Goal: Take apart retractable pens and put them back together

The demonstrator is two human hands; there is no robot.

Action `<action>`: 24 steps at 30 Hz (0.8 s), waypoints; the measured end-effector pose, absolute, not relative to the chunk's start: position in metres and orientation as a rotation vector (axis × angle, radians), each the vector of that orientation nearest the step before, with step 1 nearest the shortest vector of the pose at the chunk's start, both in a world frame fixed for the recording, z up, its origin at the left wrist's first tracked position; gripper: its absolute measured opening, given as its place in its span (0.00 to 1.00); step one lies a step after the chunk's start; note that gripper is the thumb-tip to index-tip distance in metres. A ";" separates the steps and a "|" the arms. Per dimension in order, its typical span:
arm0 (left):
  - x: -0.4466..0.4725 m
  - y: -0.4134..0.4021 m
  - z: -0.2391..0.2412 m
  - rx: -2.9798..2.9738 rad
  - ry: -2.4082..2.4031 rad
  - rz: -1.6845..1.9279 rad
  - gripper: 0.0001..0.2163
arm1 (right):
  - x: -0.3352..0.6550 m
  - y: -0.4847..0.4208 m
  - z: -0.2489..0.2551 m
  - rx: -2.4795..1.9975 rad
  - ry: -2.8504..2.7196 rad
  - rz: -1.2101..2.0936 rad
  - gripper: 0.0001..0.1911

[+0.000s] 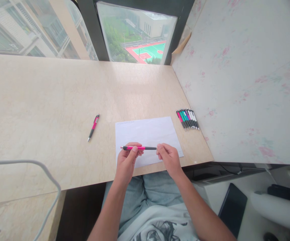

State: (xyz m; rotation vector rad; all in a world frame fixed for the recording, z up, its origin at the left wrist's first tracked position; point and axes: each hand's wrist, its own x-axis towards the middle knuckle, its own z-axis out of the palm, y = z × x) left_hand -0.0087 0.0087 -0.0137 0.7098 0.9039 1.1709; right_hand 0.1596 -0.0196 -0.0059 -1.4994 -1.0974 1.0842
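A pink pen with a black grip [148,148] lies level between my two hands, above the lower part of a white paper sheet [145,132]. My left hand [128,159] is closed around its pink barrel, thumb on top, near the clicker end. At the tip end, my right hand [168,157] pinches with thumb and fingers; the tip itself is hidden by them. Faint writing runs along the sheet's top left edge. Another pink and black pen [94,128] rests on the table to the left, slanted.
Several pens [187,119] in pink, green, purple and white lie side by side near the flowered wall [247,83]. A grey cable [44,169] arches over the table's left front. The marble-look tabletop [59,93] reaches back to the window [137,36].
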 end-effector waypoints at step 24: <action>-0.002 0.008 -0.020 0.674 0.995 1.209 0.11 | 0.157 -0.017 -0.009 -1.482 -1.232 1.064 0.18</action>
